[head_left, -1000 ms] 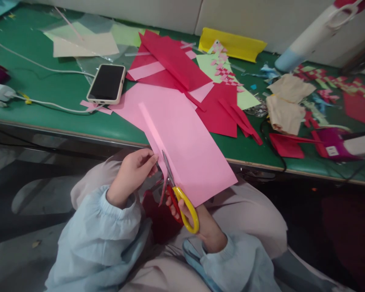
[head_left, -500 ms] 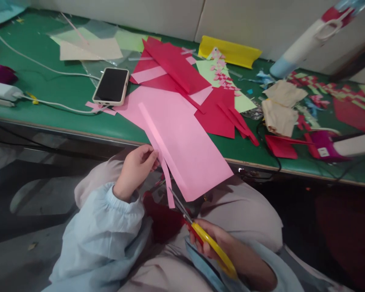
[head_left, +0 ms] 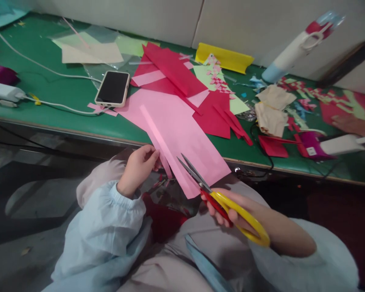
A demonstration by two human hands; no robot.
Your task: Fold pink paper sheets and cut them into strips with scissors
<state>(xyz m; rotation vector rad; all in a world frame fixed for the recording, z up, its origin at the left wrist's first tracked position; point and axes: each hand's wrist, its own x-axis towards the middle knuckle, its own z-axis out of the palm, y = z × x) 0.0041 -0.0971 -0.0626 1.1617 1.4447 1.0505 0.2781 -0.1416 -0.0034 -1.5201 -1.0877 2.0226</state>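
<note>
Pink rectangular paper sheet (head_left: 182,134) runs from the green tabletop (head_left: 63,89) out over your lap: near end unsupported, so sagging or swinging could send a cut crooked. Metal-bladed scissors with yellow and red handles (head_left: 205,187) stand part-open above it; closing early might nick the sheet. Surface looks smooth, with a lengthwise fold and a narrow pink strip (head_left: 166,165) parted along one side. Your left hand (head_left: 136,168), thumb and fingertips nearly closed, pinches that side; your right hand (head_left: 249,205) curls round the handles

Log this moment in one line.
left hand: pinching pink strip | right hand: holding scissors, blades parted | pink sheet: overhanging table edge
</note>
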